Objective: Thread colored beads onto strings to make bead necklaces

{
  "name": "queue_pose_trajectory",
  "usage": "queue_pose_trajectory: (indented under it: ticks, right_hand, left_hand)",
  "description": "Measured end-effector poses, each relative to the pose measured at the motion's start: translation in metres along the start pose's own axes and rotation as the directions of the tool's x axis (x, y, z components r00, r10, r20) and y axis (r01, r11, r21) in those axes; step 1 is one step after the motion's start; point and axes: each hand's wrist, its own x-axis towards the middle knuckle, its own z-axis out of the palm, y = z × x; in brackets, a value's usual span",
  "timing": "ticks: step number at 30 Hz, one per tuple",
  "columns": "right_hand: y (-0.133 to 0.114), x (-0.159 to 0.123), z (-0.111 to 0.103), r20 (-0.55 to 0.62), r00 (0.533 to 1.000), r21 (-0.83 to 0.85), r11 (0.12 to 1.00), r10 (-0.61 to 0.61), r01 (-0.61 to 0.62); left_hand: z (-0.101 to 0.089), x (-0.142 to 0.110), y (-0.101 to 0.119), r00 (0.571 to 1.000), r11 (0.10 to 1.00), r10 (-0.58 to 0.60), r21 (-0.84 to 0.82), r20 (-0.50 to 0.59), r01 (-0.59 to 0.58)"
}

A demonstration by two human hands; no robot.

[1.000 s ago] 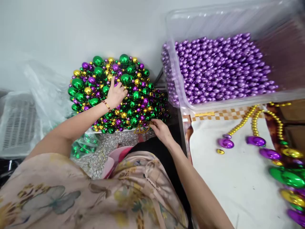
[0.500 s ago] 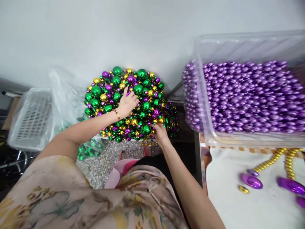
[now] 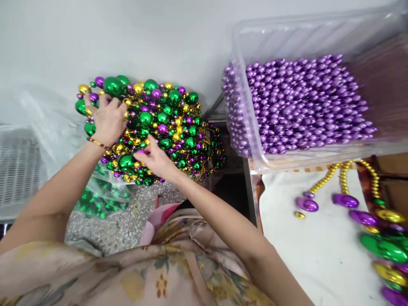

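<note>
A heap of green, gold and purple bead strings (image 3: pixel 168 123) lies by the wall at centre left. My left hand (image 3: pixel 106 119) is closed round a bunch of these strings at the heap's upper left and holds them up. My right hand (image 3: pixel 153 159) pinches beads at the heap's lower front, next to a large green ball (image 3: pixel 126 162). A gold bracelet sits on my left wrist.
A clear plastic bin (image 3: pixel 248 123) full of purple beads stands at the right. Below it a white cloth (image 3: pixel 318 255) carries a loose string of gold, purple and green beads (image 3: pixel 363 216). A clear bag of green balls (image 3: pixel 95 204) and a white crate (image 3: pixel 15 170) lie at the left.
My left hand moved from the heap's middle to its upper left and lifted a bunch of strings. My right hand shifted left along the heap's front edge.
</note>
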Motion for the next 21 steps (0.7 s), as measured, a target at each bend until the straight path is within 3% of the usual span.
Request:
queue_pose_trajectory:
  ticks: [3, 6, 8, 10, 11, 13, 17, 19, 21]
  right_hand:
    - [0.008, -0.009, 0.006, 0.179, 0.983, -0.122, 0.991, -0.028, 0.051]
    - [0.031, -0.025, 0.001, 0.207, 0.977, -0.173, 0.980, -0.060, 0.097]
    - [0.056, -0.039, -0.013, 0.106, 0.994, -0.128, 0.991, -0.033, 0.047]
    - [0.089, -0.054, -0.037, -0.095, 0.990, -0.065, 0.992, 0.105, -0.111]
    - [0.106, -0.062, -0.051, -0.239, 0.945, -0.034, 0.971, 0.221, -0.236]
    - [0.140, -0.077, -0.084, -0.385, 0.861, -0.016, 0.931, 0.331, -0.366]
    - [0.186, -0.101, -0.132, -0.517, 0.739, -0.021, 0.857, 0.432, -0.515]
    - [0.192, -0.105, -0.139, -0.543, 0.723, -0.027, 0.851, 0.428, -0.525]
    - [0.187, -0.103, -0.136, -0.561, 0.740, -0.046, 0.878, 0.372, -0.477]
  left_hand:
    - [0.006, -0.001, -0.012, 0.999, 0.998, -0.048, 0.030, -0.004, 0.048]
    - [0.011, 0.000, -0.024, 0.993, 0.990, -0.114, 0.081, -0.014, 0.114]
    - [0.014, 0.002, -0.032, 0.992, 0.989, -0.122, 0.079, 0.002, 0.122]
    - [0.017, 0.003, -0.038, 0.993, 0.992, -0.115, 0.057, 0.020, 0.114]
    - [0.019, 0.005, -0.038, 0.994, 0.994, -0.104, 0.045, 0.026, 0.103]
    - [0.025, 0.010, -0.035, 0.998, 0.998, -0.053, 0.027, 0.037, 0.052]
    - [0.045, 0.031, -0.022, 0.997, 0.999, 0.012, -0.050, 0.074, -0.009]
    - [0.054, 0.041, -0.020, 0.995, 0.999, -0.007, -0.053, 0.099, 0.012]
    - [0.059, 0.048, -0.024, 0.991, 1.000, 0.005, -0.028, 0.137, -0.001]
